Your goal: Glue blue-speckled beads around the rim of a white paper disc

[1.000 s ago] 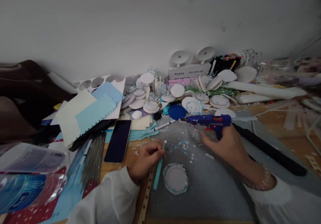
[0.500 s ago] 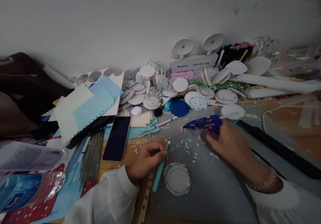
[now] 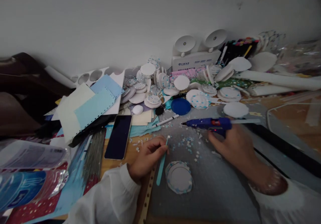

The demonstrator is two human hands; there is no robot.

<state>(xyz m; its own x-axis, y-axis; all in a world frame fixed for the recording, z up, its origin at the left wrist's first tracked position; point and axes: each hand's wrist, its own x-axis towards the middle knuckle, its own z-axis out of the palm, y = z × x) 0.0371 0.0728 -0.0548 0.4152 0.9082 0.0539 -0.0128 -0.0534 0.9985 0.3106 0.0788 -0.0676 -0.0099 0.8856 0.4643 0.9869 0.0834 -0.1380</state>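
With teal stick (image 3: 161,171) pinched in left hand (image 3: 147,157) and glue gun (image 3: 207,124) gripped in right hand (image 3: 237,148), steady both; aim nozzle (image 3: 184,123) clear of loose pieces (image 3: 197,152).

A disc (image 3: 179,177) lies on a mat (image 3: 213,202): to its left, a strip (image 3: 161,172) in the left hand (image 3: 149,155); behind, rightward, a glue gun (image 3: 205,124) in the right hand (image 3: 235,147). Phone (image 3: 118,137) farther left.
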